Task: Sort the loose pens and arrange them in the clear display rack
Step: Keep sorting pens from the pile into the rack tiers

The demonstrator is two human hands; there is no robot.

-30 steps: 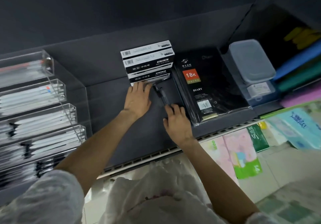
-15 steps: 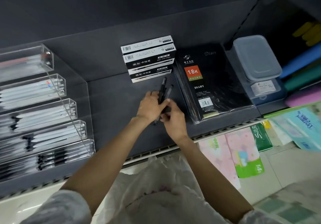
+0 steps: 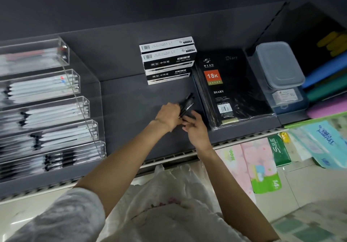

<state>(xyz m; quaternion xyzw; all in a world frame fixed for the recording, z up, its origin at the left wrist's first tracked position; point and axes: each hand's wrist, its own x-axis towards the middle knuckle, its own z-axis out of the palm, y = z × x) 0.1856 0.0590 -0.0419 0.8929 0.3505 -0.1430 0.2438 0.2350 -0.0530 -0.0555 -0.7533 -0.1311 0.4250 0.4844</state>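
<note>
Setting: dark grey shop shelf (image 3: pixel 131 99), with a clear display rack (image 3: pixel 56 110) set at its left end and stacked pen boxes (image 3: pixel 168 60) at the back.
Left hand: the left hand (image 3: pixel 168 117) is curled round a small bundle of black pens (image 3: pixel 185 104), which is held just above the shelf, near the wrapped diaries (image 3: pixel 232 89).
Right hand: the right hand (image 3: pixel 196 129) is brought against the lower end of the bundle; whether its fingers pinch a pen or merely steady one cannot be told.
Step in hand: the loose pens appear to be gathered and squared up before being carried across to the rack.
Doing it well: the tips should be evened so all point one way, the bundle kept tight, and a tier of matching dark pens chosen, probably the lowest.
Counts: five rack tiers are seen; four pen boxes are stacked; two or three pens are held, the blur preventing an exact count; two lidded plastic tubs (image 3: pixel 279 69) are stacked at the right.
</note>
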